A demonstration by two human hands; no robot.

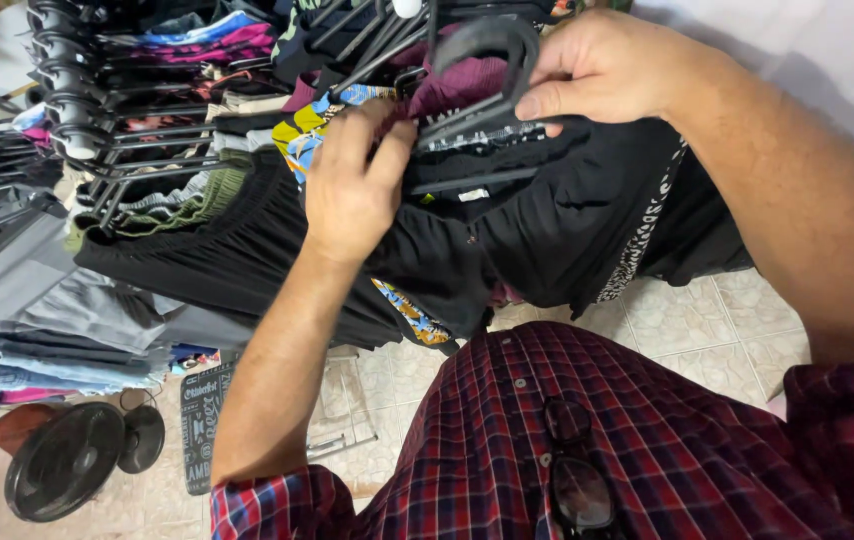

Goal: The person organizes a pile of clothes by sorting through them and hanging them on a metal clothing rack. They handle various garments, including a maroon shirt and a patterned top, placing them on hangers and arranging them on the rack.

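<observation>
My right hand (602,68) grips the hook end of a black plastic hanger (492,85) at the top of the view. A black garment (567,220) with a white patterned side stripe hangs from that hanger. My left hand (352,180) reaches into the row of hanging clothes just left of it, fingers curled around the hanger's bar and the dark cloth there. A maroon garment (462,80) and a yellow, blue and black printed one (312,125) hang right behind my hands.
A crowded rack of clothes on black hangers (97,110) fills the upper left, with folded jeans (37,365) below. A small black fan (72,460) and a dark mat (202,420) lie on the tiled floor (687,320). Glasses (577,480) hang from my plaid shirt.
</observation>
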